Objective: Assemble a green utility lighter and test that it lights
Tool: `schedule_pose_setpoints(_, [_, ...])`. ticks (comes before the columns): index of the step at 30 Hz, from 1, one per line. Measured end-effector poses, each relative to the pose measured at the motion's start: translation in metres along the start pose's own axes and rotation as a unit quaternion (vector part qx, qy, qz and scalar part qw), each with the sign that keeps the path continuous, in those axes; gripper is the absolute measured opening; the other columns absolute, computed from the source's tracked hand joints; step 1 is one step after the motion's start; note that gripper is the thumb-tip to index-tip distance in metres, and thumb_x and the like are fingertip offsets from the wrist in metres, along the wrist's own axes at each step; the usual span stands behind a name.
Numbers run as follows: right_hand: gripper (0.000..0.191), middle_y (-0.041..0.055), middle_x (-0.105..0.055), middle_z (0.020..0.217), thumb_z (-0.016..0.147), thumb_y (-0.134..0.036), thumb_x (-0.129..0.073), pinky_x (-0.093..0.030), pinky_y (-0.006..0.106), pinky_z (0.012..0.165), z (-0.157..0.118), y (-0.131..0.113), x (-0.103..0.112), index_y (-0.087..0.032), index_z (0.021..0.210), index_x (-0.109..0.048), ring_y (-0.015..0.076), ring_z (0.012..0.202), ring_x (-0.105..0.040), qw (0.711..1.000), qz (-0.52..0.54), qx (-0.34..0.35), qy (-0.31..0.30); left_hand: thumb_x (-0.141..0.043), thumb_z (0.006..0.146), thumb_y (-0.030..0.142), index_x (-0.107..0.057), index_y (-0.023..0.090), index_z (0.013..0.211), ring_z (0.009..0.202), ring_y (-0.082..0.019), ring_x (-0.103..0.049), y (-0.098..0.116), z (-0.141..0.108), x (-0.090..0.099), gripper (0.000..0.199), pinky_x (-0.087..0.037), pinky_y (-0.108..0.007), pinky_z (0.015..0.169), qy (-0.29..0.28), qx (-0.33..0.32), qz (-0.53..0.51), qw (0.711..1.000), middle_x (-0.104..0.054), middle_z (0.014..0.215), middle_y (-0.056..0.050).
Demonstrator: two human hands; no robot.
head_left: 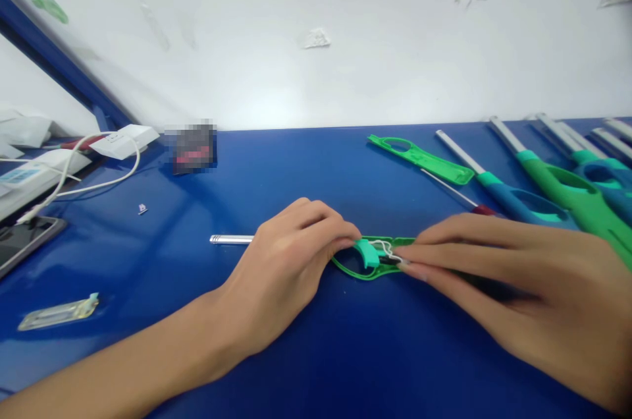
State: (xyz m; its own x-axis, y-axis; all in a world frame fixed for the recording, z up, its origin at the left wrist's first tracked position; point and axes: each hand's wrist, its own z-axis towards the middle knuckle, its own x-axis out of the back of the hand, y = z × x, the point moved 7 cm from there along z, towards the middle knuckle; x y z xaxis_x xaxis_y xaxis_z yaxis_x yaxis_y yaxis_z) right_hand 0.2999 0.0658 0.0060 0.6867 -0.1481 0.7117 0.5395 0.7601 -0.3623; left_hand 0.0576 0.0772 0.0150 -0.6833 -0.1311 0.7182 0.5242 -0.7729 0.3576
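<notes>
An opened long-nosed lighter lies on the blue table, its green half shell (355, 274) facing up. From its left side sticks out a silver metal tube (230, 239). My left hand (291, 251) bends over the front of the shell, fingers closed on it beside the teal trigger (367, 253). At the handle, my right hand (533, 287) has thumb and fingertips pinched together by a thin white wire (382, 245) and a black part (390, 260). The fingertips cover the wire's end. Most of the handle is hidden behind the right hand.
Behind lie a loose green half shell (434, 165) and a screwdriver (451, 188). Several assembled lighters (557, 178) line the right. On the left are a phone (29, 241), a power strip (44, 175) with cables, a clear fuel tank (59, 313) and a blurred dark object (195, 147).
</notes>
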Motion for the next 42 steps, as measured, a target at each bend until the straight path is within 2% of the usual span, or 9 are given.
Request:
schedule_pose_setpoints(9, [0.017,-0.0114,-0.097,0.115,0.131,-0.041,-0.079,-0.076,0.029,0.082,0.002,0.002,-0.001,-0.046,0.127,-0.094,0.0187,0.088,-0.095,1.000,0.014,-0.027,-0.005,-0.077,0.125,0.001,-0.089,0.018,0.123,0.103,-0.015,-0.088,0.001,0.000,0.001,0.022,-0.070,-0.021,0.099,-0.003,0.022,-0.004,1.000,-0.093,0.116,-0.002])
schedule_pose_setpoints(11, [0.015,-0.0064,-0.099,0.115,0.128,-0.048,-0.083,-0.078,0.035,0.081,-0.003,0.005,-0.003,-0.045,0.132,-0.097,0.0253,0.091,-0.096,0.998,0.014,-0.051,-0.014,-0.076,0.125,0.000,-0.089,0.019,0.122,0.104,-0.015,-0.088,0.001,0.001,0.000,0.023,-0.069,-0.020,0.100,-0.007,0.024,-0.005,1.000,-0.092,0.116,-0.001])
schedule_pose_setpoints(14, [0.027,0.0026,-0.100,0.116,0.116,-0.060,-0.096,-0.082,0.046,0.086,-0.017,0.010,-0.005,-0.042,0.136,-0.101,0.0385,0.104,-0.098,0.997,0.013,-0.074,-0.016,-0.076,0.125,0.001,-0.088,0.020,0.121,0.103,-0.015,-0.088,0.001,0.001,-0.001,0.023,-0.068,-0.020,0.099,-0.010,0.021,-0.004,1.000,-0.092,0.116,-0.001])
schedule_pose_setpoints(17, [0.035,0.0049,-0.100,0.118,0.112,-0.067,-0.099,-0.085,0.050,0.093,-0.028,0.011,-0.007,-0.042,0.136,-0.102,0.0429,0.116,-0.098,0.997,0.011,-0.075,-0.022,-0.075,0.126,0.002,-0.088,0.020,0.122,0.103,-0.015,-0.088,0.001,0.001,-0.002,0.023,-0.068,-0.021,0.099,-0.010,0.016,-0.001,1.000,-0.092,0.117,0.000])
schedule_pose_setpoints(23, [0.030,0.0059,-0.100,0.125,0.117,-0.058,-0.094,-0.086,0.051,0.100,-0.008,0.003,-0.005,-0.041,0.140,-0.100,0.0431,0.122,-0.098,0.997,0.014,-0.067,-0.038,-0.075,0.128,0.005,-0.087,0.020,0.125,0.101,-0.015,-0.086,0.004,0.000,-0.003,0.019,-0.067,-0.023,0.097,0.003,-0.001,0.001,1.000,-0.092,0.116,0.000])
schedule_pose_setpoints(27, [0.022,0.0000,-0.099,0.136,0.131,-0.036,-0.074,-0.083,0.038,0.104,0.015,-0.010,-0.010,-0.039,0.139,-0.094,0.0294,0.118,-0.099,0.998,0.024,-0.033,-0.049,-0.075,0.129,0.006,-0.086,0.020,0.125,0.100,-0.017,-0.084,0.004,0.000,-0.003,0.018,-0.066,-0.025,0.096,0.007,-0.007,0.000,1.000,-0.091,0.114,0.000])
schedule_pose_setpoints(30, [0.016,-0.0022,-0.098,0.139,0.133,-0.033,-0.072,-0.079,0.027,0.107,0.021,-0.016,-0.015,-0.035,0.132,-0.088,0.0209,0.116,-0.098,0.998,0.031,-0.010,-0.061,-0.074,0.129,0.007,-0.085,0.020,0.123,0.099,-0.017,-0.083,0.003,-0.001,-0.004,0.018,-0.065,-0.026,0.094,0.006,-0.007,-0.002,1.000,-0.090,0.112,0.000])
schedule_pose_setpoints(35, [0.018,-0.0009,-0.099,0.134,0.132,-0.032,-0.074,-0.079,0.028,0.106,0.020,-0.011,-0.019,-0.035,0.125,-0.090,0.0228,0.116,-0.098,0.995,0.058,-0.024,-0.072,-0.072,0.129,0.006,-0.084,0.021,0.123,0.095,-0.019,-0.081,0.002,-0.002,-0.007,0.020,-0.065,-0.029,0.091,-0.004,0.000,-0.008,1.000,-0.090,0.109,0.001])
schedule_pose_setpoints(42, [0.016,-0.0013,-0.099,0.117,0.130,-0.039,-0.081,-0.082,0.033,0.091,0.018,-0.004,-0.021,-0.037,0.118,-0.091,0.0272,0.104,-0.096,0.992,0.080,-0.066,-0.073,-0.064,0.126,0.002,-0.086,0.018,0.127,0.097,-0.018,-0.084,0.005,-0.002,-0.003,0.027,-0.068,-0.029,0.091,-0.005,0.008,-0.022,1.000,-0.091,0.111,-0.002])
